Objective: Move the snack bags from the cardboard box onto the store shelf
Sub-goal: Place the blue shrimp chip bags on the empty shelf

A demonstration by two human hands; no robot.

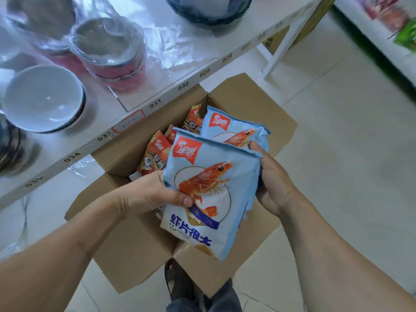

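Note:
An open cardboard box (254,102) stands on the floor below me. A light blue snack bag (216,176) with a shrimp picture is held above it. My left hand (155,190) grips its left edge, thumb on the front. My right hand (272,176) grips its right side together with a second blue bag (231,129) stacked behind it. Several orange snack bags (155,156) lie inside the box. A white store shelf (180,86) with numbered labels runs along the left.
White bowls (45,97) and plastic-wrapped stacks of bowls (108,50) fill the shelf on the left. Another shelf with packaged goods (394,21) is at the top right. Pale floor tiles lie to the right. My foot in a sandal (180,287) stands beside the box's near flap.

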